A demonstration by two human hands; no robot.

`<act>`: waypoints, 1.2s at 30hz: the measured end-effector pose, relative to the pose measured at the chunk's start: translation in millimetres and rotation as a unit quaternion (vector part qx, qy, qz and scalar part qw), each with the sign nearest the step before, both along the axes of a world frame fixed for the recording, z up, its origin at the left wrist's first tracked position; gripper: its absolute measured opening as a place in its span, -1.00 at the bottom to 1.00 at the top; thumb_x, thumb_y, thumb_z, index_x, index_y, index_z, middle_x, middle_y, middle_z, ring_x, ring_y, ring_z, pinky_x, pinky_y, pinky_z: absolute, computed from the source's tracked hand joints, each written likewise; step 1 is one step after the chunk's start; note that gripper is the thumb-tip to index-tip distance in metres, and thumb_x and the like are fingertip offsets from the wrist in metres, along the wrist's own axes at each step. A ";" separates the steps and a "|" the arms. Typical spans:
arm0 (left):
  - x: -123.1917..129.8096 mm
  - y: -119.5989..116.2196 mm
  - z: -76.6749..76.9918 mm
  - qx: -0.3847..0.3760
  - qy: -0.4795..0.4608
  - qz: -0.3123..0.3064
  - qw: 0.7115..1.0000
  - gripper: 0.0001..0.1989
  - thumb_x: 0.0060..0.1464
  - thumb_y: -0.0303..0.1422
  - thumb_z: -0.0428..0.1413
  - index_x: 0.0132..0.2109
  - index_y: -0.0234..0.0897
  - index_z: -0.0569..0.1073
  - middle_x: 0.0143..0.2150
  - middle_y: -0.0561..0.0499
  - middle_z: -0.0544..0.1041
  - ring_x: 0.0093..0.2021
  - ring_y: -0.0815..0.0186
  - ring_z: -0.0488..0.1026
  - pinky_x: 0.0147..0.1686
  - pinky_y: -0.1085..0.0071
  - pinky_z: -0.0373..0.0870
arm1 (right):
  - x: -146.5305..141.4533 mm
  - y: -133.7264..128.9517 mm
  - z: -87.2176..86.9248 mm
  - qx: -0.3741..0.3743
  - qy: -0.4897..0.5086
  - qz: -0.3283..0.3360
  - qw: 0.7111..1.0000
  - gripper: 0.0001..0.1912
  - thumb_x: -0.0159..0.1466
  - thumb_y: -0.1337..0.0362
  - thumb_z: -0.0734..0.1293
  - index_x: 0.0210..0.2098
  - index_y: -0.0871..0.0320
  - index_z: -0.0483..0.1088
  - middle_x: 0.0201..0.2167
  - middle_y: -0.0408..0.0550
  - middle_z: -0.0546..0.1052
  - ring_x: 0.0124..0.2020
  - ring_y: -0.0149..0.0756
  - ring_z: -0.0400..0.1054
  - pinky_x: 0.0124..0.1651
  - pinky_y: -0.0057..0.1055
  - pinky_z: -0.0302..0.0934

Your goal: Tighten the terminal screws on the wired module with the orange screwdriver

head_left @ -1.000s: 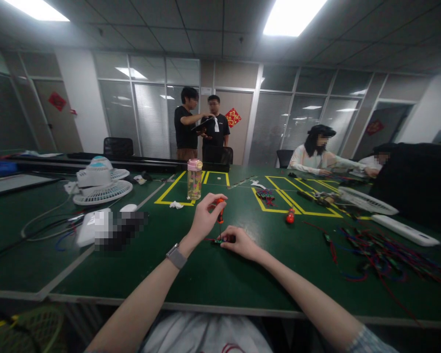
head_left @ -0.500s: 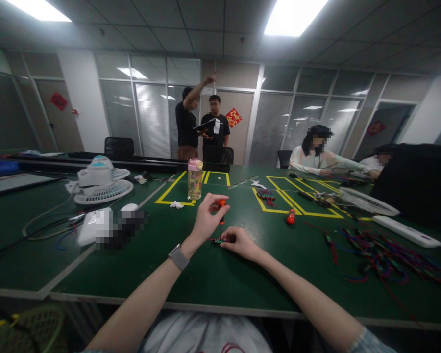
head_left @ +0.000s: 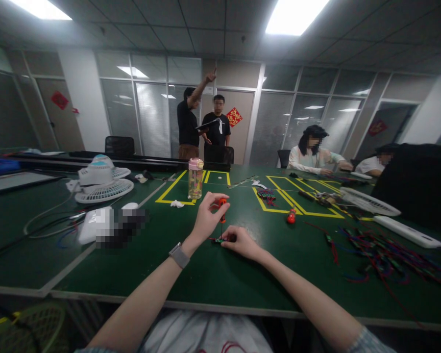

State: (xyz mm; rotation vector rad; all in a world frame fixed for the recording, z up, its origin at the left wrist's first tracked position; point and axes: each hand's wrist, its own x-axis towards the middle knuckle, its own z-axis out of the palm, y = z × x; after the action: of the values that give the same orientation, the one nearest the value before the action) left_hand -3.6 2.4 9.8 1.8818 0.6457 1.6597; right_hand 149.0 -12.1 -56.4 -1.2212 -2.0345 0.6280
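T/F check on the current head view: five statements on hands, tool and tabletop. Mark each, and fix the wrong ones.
1. The left hand holds a screwdriver with an orange-and-black handle. True.
2. The right hand has its fingertips at a small green circuit board. True.
3. The screwdriver is held flat along the tabletop. False: it is roughly upright, shaft pointing down at the board.
4. A wristwatch with a grey band is worn on the right wrist. False: it is on the left wrist.
5. A clear bottle with a pink lid stands upright on the green tabletop. True.
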 end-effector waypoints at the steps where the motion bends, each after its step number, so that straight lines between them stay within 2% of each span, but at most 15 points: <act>1: -0.4 -0.7 0.7 0.003 0.003 0.009 1.000 -0.84 0.07 -0.32 0.13 -0.17 -0.23 0.47 -0.22 0.01 0.38 -0.24 0.38 0.41 -0.28 0.50 0.41 | 0.0 0.1 0.2 0.000 -0.003 0.001 1.000 -0.88 0.02 0.45 0.41 -0.40 0.23 0.50 -0.47 -0.14 0.46 -0.46 -0.43 0.31 -0.37 -0.51 0.20; 5: -1.9 -2.3 2.8 -0.010 0.001 -0.023 1.000 -0.76 0.19 -0.29 -0.03 -0.10 -0.25 0.46 -0.11 -0.05 0.44 -0.15 0.32 0.43 -0.19 0.43 0.42 | 0.2 0.0 1.0 0.002 -0.008 -0.004 1.000 -0.87 0.03 0.45 0.41 -0.38 0.24 0.50 -0.47 -0.13 0.46 -0.46 -0.42 0.31 -0.36 -0.50 0.20; 8: -2.0 -1.1 2.4 -0.033 -0.021 -0.056 0.998 -0.75 0.19 -0.29 -0.02 -0.08 -0.28 0.45 -0.14 -0.06 0.47 -0.16 0.31 0.46 -0.15 0.39 0.42 | 1.9 -0.2 2.9 0.004 -0.016 0.005 1.000 -0.86 0.03 0.43 0.41 -0.36 0.23 0.51 -0.47 -0.13 0.46 -0.44 -0.40 0.32 -0.35 -0.48 0.21; 14: -3.1 2.4 0.4 0.000 -0.022 0.010 1.000 -0.83 0.07 -0.28 0.13 -0.21 -0.26 0.49 -0.24 -0.01 0.39 -0.26 0.36 0.40 -0.30 0.49 0.39 | 7.7 0.0 5.6 -0.002 -0.025 0.047 0.999 -0.82 0.07 0.43 0.38 -0.29 0.22 0.52 -0.39 -0.08 0.48 -0.39 -0.38 0.34 -0.30 -0.46 0.23; 18: -5.0 1.8 2.5 -0.001 -0.007 -0.010 1.000 -0.77 0.19 -0.29 -0.01 -0.11 -0.24 0.49 -0.16 -0.04 0.44 -0.17 0.34 0.41 -0.19 0.46 0.38 | 7.7 -0.1 4.2 0.000 -0.026 0.045 0.999 -0.81 0.08 0.44 0.36 -0.29 0.24 0.52 -0.39 -0.07 0.48 -0.39 -0.37 0.34 -0.30 -0.45 0.23; 20: -5.3 1.1 3.4 -0.014 -0.009 -0.035 0.999 -0.73 0.22 -0.31 -0.06 -0.06 -0.26 0.47 -0.15 -0.05 0.47 -0.19 0.35 0.43 -0.18 0.43 0.38 | 7.3 -0.2 3.2 0.000 -0.022 0.042 0.999 -0.81 0.08 0.45 0.36 -0.29 0.24 0.52 -0.40 -0.08 0.47 -0.40 -0.38 0.34 -0.30 -0.45 0.23; 23: -4.7 0.2 3.4 -0.023 -0.010 -0.039 0.999 -0.74 0.17 -0.28 0.02 -0.07 -0.27 0.48 -0.22 -0.03 0.45 -0.27 0.37 0.42 -0.27 0.47 0.40 | 6.9 0.0 1.8 0.001 -0.013 0.041 0.999 -0.80 0.07 0.45 0.36 -0.27 0.25 0.51 -0.41 -0.09 0.47 -0.40 -0.38 0.34 -0.30 -0.45 0.23; 27: -3.7 -1.2 1.7 -0.001 -0.002 0.012 1.000 -0.79 0.05 -0.27 0.16 -0.17 -0.23 0.52 -0.29 0.02 0.36 -0.29 0.38 0.38 -0.34 0.52 0.38 | 6.7 0.7 0.4 -0.009 -0.003 0.038 0.999 -0.76 0.07 0.45 0.37 -0.24 0.23 0.50 -0.43 -0.12 0.46 -0.40 -0.39 0.33 -0.30 -0.46 0.23; 29: -3.4 -2.6 1.2 0.003 0.008 0.012 1.000 -0.78 0.08 -0.26 0.13 -0.13 -0.21 0.50 -0.26 0.01 0.38 -0.27 0.37 0.39 -0.32 0.50 0.38 | 6.6 0.7 0.4 -0.011 -0.005 0.038 0.999 -0.76 0.07 0.45 0.36 -0.23 0.21 0.50 -0.43 -0.12 0.47 -0.40 -0.39 0.33 -0.29 -0.46 0.24; 33: -2.8 -5.4 0.6 0.002 0.028 -0.006 1.000 -0.71 0.23 -0.29 -0.06 0.01 -0.20 0.44 -0.16 -0.04 0.47 -0.17 0.32 0.43 -0.16 0.41 0.38 | 6.4 0.0 1.9 -0.009 -0.008 0.038 0.999 -0.78 0.07 0.45 0.36 -0.26 0.22 0.50 -0.42 -0.11 0.47 -0.39 -0.39 0.33 -0.28 -0.45 0.24; 36: -1.7 -5.3 -0.4 -0.005 0.017 -0.013 1.000 -0.71 0.21 -0.30 -0.04 0.02 -0.23 0.42 -0.15 -0.06 0.48 -0.19 0.31 0.45 -0.17 0.39 0.40 | 6.2 -1.1 3.7 -0.006 -0.013 0.037 0.999 -0.80 0.07 0.45 0.36 -0.28 0.21 0.50 -0.42 -0.11 0.47 -0.40 -0.39 0.33 -0.28 -0.45 0.24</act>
State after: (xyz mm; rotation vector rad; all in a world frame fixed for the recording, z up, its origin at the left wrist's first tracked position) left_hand -5.3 -2.9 9.5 1.9066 0.6396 1.6086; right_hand 155.2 -13.2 -52.7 -1.1707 -2.1095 0.6639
